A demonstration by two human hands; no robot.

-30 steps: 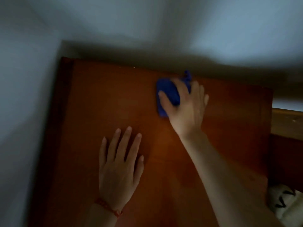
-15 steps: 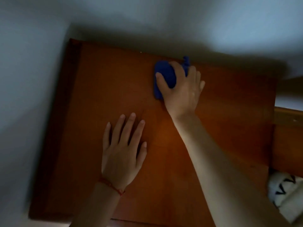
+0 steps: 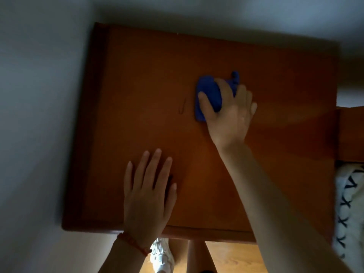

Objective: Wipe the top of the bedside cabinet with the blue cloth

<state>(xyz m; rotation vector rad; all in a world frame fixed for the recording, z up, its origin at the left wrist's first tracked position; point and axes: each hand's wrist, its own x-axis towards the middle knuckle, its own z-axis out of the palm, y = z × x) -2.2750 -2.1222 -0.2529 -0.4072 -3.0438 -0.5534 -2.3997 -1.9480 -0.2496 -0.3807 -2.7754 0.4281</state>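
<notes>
Nearest to you, below the front edge of the bedside cabinet, a white shoe stands on the light wood floor, with your bare legs beside it. A thin red bracelet circles your left wrist just in front of that edge. To the right of the cabinet, close against its side, lies white bedding with a black pattern; beyond the bedding, a wooden bed frame butts against the cabinet's right side. Pale walls close in on the cabinet's left side and its far edge.

Your left hand lies flat on the cabinet top near the front edge, left of centre, palm down, fingers extended and slightly spread. It grips nothing and touches only the wood.

Further in, right of the cabinet's centre, your right forearm crosses the top diagonally from the front right corner and covers that part of the surface. Your right hand presses down on the blue cloth, thumb on its left portion and fingers curled over its far right portion, so the hand is closed on the cloth. The cloth is bunched, resting on the cabinet top, with a small tail sticking out beyond your fingers toward the far edge. Just left of the cloth, a faint thin curved mark shows on the wood; lighting is dim and I cannot tell what it is.

The far strip of the cabinet top is bare wood up to the wall.
</notes>
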